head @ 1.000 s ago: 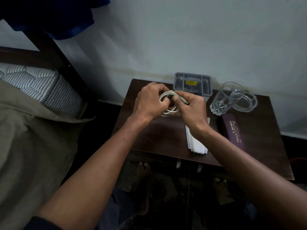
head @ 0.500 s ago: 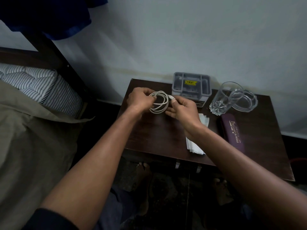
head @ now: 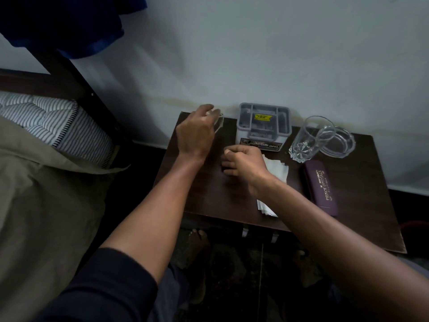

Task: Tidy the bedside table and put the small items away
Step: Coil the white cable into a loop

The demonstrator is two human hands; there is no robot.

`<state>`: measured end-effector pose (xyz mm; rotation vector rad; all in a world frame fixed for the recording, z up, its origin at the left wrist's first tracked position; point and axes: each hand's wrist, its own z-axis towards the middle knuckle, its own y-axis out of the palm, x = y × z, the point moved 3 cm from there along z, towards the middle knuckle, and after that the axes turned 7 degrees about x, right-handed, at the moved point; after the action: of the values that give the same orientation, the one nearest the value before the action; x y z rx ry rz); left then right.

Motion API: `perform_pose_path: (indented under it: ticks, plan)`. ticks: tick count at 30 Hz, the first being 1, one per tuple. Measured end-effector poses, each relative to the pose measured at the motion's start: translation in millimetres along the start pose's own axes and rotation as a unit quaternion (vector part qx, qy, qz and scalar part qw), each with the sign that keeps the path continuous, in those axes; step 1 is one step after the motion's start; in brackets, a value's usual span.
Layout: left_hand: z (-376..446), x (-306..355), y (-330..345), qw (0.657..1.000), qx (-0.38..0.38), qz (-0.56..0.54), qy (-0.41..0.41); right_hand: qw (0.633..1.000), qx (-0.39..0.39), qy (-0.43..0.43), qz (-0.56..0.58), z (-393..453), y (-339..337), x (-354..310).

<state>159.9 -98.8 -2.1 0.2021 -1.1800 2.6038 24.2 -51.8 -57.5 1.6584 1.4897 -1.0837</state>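
Two hands: left hand seemingly grips blurred cable; right hand curled.

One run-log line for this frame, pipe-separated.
left hand: holds coiled white cable at table's back left | right hand: curled, empty, above papers | organizer: no cable inside | step: cable not yet stowed
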Motion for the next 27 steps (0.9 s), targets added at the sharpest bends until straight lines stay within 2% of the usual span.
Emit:
perform_pose_path:
  ticks: [3, 8, 16, 23, 27]
  plan:
    - [-14.8, 3.9, 21.6, 0.994, -0.081, 0.041, 0.068, 1.000, 0.001, -0.008, -0.015, -0.6, 1.2, -2.2]
    - [-26.9, 12.8, 33.3, 0.975, -0.183, 0.060, 0.111, 0.999, 0.009, 0.011, -0.029, -1.7, -5.7, -1.0]
    - [-26.8, 18.4, 46.6, 0.961, -0.225, 0.110, 0.120, 1.000, 0.000, 0.018, -0.021, -4.6, -14.0, -7.6]
    - [-34.1, 7.0, 60.1, 0.946, -0.272, 0.083, 0.155, 0.999, 0.006, 0.024, -0.040, -5.1, -16.4, -7.6]
    - [-37.3, 3.9, 62.3, 0.952, -0.261, 0.062, 0.149, 0.999, 0.029, 0.024, -0.031, -3.5, -18.7, -10.4]
